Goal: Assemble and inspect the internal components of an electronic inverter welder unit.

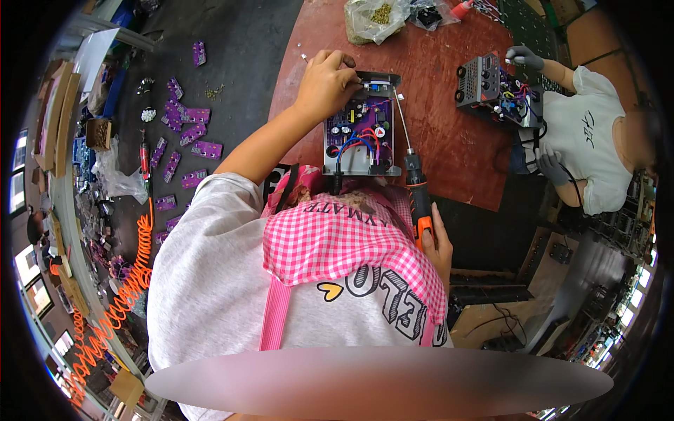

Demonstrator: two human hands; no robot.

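Note:
In front of me on the table lies an open metal housing (387,160) with a purple circuit board (354,128) inside. Red and blue wires (359,140) arch over the board's near half. My left hand (326,84) is at the far left corner of the housing, its fingers curled together by the end panel (379,78); what they pinch is hidden. A white-tipped piece (304,57) shows just beyond its knuckles. My right hand (439,242) grips the orange and black handle of an electric screwdriver (417,188), whose long shaft points away along the housing's right side.
Several purple circuit boards (195,116) are spread over the dark surface at left, near a red tool (145,160) on an orange coiled hose (144,242). Bags of small parts (378,17) lie at the far edge. At right, a gloved co-worker (586,130) sits by another open unit (481,81).

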